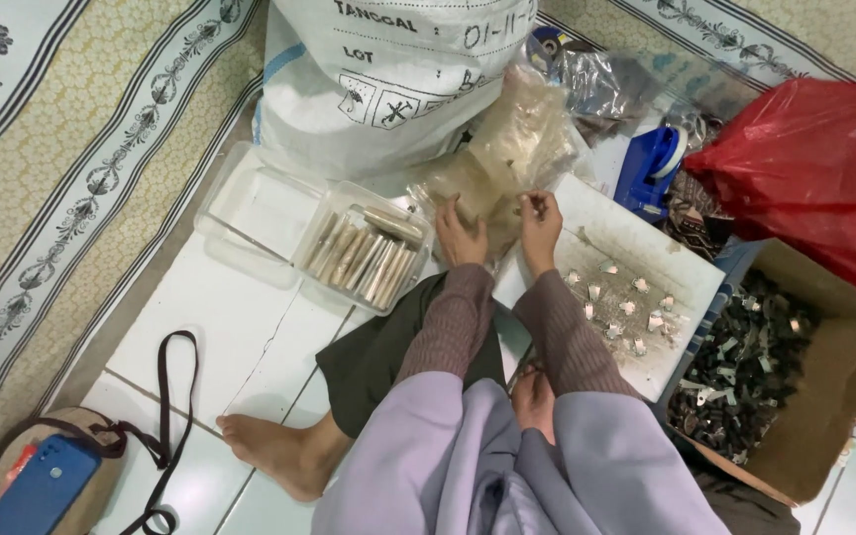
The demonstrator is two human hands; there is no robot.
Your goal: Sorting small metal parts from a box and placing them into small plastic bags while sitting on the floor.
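I sit cross-legged on a white tiled floor. My left hand (460,236) and my right hand (541,220) are both raised against a crumpled clear plastic bag (507,159) that stands in front of me, fingers pinching its lower edge. To the left of my hands lies a clear plastic tray (367,256) with several tan cylindrical sticks side by side. To the right, a white board (636,248) carries several small silvery pieces (626,307) scattered on it.
A large white woven sack (369,79) stands behind the bag. A red plastic bag (814,168), a blue tape dispenser (651,168) and a cardboard box (824,396) of dark small parts are on the right. A round bag with a blue phone (42,490) lies bottom left. My bare foot (279,451) rests in front.
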